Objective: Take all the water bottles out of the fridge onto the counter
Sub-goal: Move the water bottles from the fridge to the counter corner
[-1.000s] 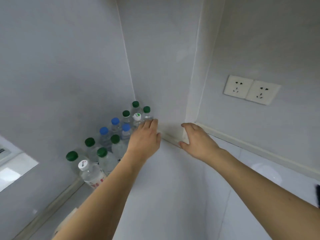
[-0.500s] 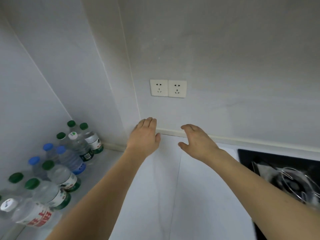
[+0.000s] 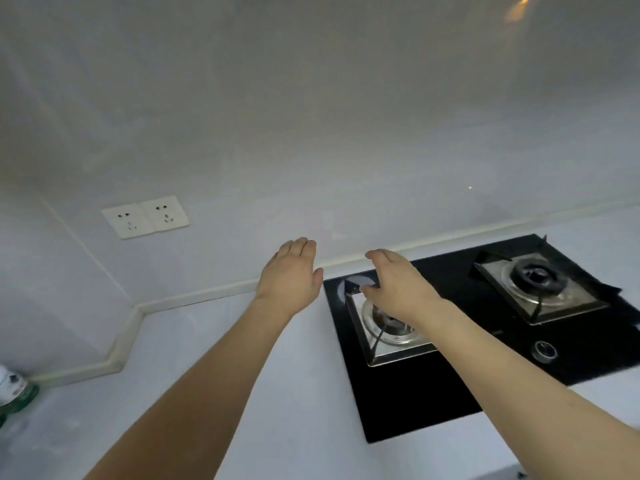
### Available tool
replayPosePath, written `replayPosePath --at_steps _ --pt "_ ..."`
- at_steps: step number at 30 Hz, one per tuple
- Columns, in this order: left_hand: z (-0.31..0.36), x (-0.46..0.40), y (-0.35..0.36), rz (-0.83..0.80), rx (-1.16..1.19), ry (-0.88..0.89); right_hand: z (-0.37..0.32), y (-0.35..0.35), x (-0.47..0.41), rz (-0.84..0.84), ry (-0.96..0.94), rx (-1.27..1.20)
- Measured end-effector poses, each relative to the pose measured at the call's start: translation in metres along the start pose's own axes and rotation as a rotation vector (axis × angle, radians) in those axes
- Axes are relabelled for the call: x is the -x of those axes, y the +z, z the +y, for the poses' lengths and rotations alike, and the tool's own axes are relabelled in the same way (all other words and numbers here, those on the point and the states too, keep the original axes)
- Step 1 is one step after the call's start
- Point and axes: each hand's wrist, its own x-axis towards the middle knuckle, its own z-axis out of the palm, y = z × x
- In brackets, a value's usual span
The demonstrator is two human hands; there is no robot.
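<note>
— Where are the water bottles right now?

— Only one bottle (image 3: 12,393) shows, cut off at the counter's (image 3: 277,427) far left edge, close to the raised strip along the wall. It has a green base and a pale label. The print is too blurred to read, so no brand can be given. The fridge is out of view.

— And the hands?

— Both are empty. The left hand (image 3: 291,275) hangs over the back edge of the counter with straight, relaxed fingers. The right hand (image 3: 394,285) hovers above the left burner (image 3: 388,327) of the black gas hob (image 3: 433,393), fingers loose, grasping nothing.

— Why held out like that?

— My guess is they're between bottles, arms free for a reach toward the fridge. The bottle probably sits by the wall to leave counter room.

— Any other writing?

— None legible. The double wall socket (image 3: 145,216) is plain white, and the hob's knob (image 3: 545,351) carries no readable mark.
</note>
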Motion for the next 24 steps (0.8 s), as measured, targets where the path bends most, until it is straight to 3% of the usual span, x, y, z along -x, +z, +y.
replayPosePath --at_steps 11,24 --pt "0.270 -0.031 0.015 0.002 0.045 0.385 0.199 -0.107 0.150 0.203 0.320 0.069" --pt "0.531 -0.046 0.019 0.046 0.094 0.852 0.348 -0.197 0.310 0.375 0.763 0.120"
